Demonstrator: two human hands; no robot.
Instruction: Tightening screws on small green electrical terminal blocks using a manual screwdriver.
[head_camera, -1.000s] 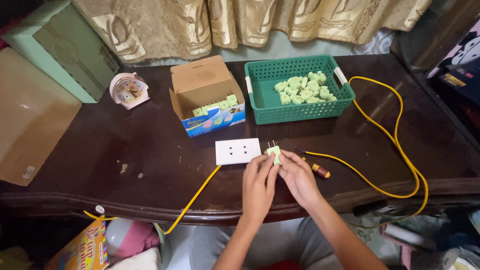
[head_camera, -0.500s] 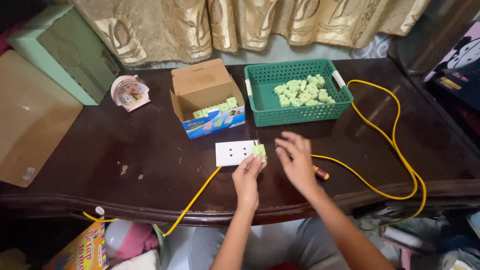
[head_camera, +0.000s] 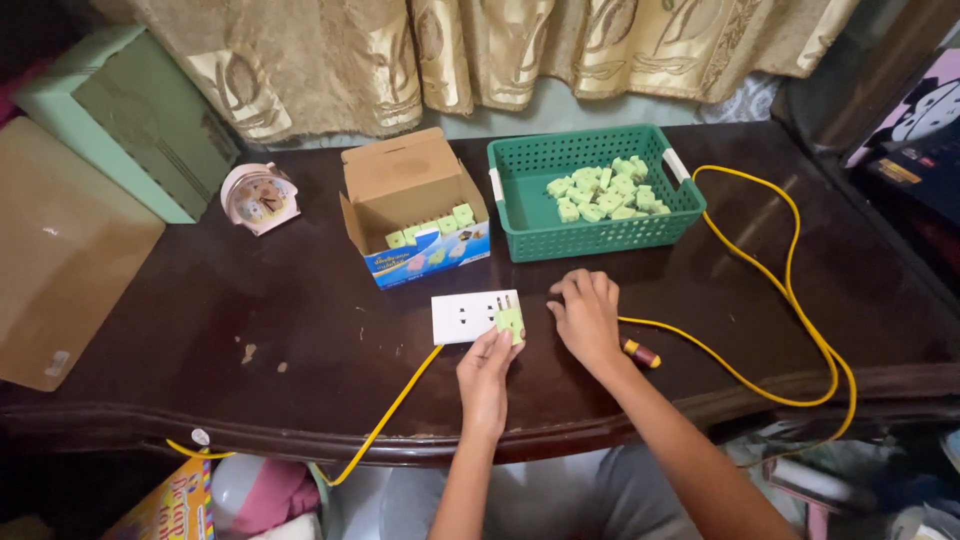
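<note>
Two hands at the tabletop's (head_camera: 200, 330) near edge: my left hand (head_camera: 487, 372) pinches a green adapter (head_camera: 511, 322) at the white outlet strip's (head_camera: 468, 316) right end; my right hand (head_camera: 585, 318), just right, rests empty, loosely curled.

I look down on a dark, glossy wooden table (head_camera: 200, 340) with a curved, moulded front edge — its top is scuffed and catches soft light. Behind it hang gold patterned curtains (head_camera: 480, 50) over a pale blue wall (head_camera: 540, 105). At the left lean a mint-green box (head_camera: 110, 120) and a flat brown cardboard sheet (head_camera: 60, 270).
</note>
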